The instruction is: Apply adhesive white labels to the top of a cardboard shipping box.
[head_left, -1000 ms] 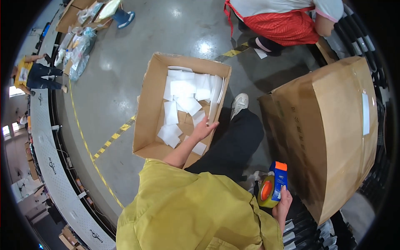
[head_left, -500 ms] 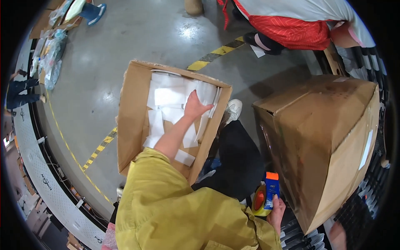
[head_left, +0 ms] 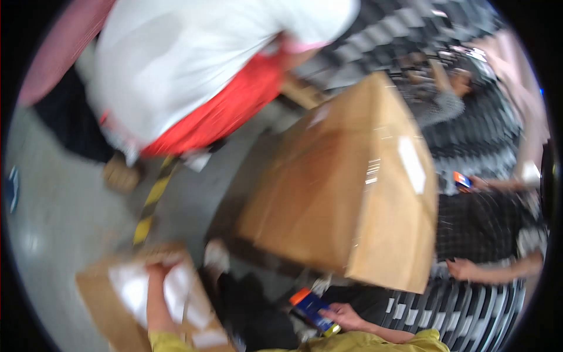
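Lower left of frame, left hand (head_left: 157,271) reaching into open box (head_left: 97,293) of white packets (head_left: 132,287), grip unclear, lower centre, right hand (head_left: 346,317) clasping tape dispenser (head_left: 311,305), sealed box (head_left: 346,188) above

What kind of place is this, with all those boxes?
Probably a packing or shipping warehouse: a big sealed brown cardboard box sits on a grey roller conveyor, a smaller open cardboard box holds white packets, and yellow-black striped floor tape marks the concrete.

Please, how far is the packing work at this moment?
Looks done: the big box is closed, with clear tape along its edge. In hand: the left hand reaches into the open box of white packets; the right hand holds a tape dispenser. Left: the open box is not yet closed or taped.
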The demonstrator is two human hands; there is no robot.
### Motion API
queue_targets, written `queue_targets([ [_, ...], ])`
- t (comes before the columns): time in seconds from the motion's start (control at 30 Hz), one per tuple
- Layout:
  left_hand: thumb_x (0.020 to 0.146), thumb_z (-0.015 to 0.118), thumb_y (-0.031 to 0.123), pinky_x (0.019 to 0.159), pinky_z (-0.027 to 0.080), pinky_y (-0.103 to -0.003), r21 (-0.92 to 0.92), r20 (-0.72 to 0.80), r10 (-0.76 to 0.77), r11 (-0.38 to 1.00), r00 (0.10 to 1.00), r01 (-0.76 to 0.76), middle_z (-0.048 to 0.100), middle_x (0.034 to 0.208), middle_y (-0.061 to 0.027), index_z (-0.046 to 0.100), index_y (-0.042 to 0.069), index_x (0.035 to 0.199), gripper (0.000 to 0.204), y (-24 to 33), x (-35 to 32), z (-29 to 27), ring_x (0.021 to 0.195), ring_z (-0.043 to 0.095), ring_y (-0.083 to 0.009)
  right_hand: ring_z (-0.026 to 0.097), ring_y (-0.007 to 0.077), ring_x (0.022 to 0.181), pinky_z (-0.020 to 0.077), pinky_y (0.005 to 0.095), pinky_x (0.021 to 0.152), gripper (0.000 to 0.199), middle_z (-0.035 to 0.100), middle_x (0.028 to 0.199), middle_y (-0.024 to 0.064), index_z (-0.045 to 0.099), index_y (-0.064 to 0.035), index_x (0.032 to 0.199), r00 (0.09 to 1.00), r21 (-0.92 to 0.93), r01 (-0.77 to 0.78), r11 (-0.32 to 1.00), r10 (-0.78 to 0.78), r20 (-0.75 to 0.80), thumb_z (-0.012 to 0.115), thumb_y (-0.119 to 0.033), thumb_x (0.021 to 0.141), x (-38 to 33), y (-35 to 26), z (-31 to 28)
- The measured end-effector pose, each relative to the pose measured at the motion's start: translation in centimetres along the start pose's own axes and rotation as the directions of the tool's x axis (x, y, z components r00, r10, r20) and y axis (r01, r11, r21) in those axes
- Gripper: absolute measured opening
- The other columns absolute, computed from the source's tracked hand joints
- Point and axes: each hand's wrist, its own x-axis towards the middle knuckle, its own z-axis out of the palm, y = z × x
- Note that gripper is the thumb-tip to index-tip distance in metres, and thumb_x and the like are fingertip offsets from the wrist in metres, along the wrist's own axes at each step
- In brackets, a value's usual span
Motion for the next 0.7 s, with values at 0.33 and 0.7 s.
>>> queue_targets([
  [0.33, 0.057, 0.07, 0.027, 0.091, 0.036, -0.034, -0.434, -0.175, 0.037, 0.894, 0.984, -0.111, 0.05, 0.11, -0.0121, 0.04, 0.007, 0.116, 0.069, 3.2, 1.0, 3.7, 0.104, 0.045, -0.0256, 0.05, 0.0116, 0.063, 0.0398, 0.0254, 0.059, 0.053, 0.054, 0.063, 0.0066, 0.058, 0.0015, 0.074, 0.993, -0.182, 0.11, 0.977, -0.102, 0.051, 0.057, -0.052, 0.074, 0.9, 1.1, -0.2],
  [0.7, 0.078, 0.052, 0.016, 0.078, 0.044, -0.036, -0.275, -0.211, -0.313, 0.928, 0.926, 0.251, 0.055, 0.103, -0.0186, 0.031, 0.003, 0.122, 0.05, 6.7, -0.4, 8.3, 0.093, 0.052, -0.035, 0.052, 0.0163, 0.09, 0.0405, 0.029, 0.079, 0.055, 0.059, 0.094, 0.0119, 0.057, 0.003, 0.101, 0.996, -0.096, -0.006, 0.995, 0.015, 0.089, 0.059, -0.046, 0.075, -0.7, 0.3, -0.6],
])
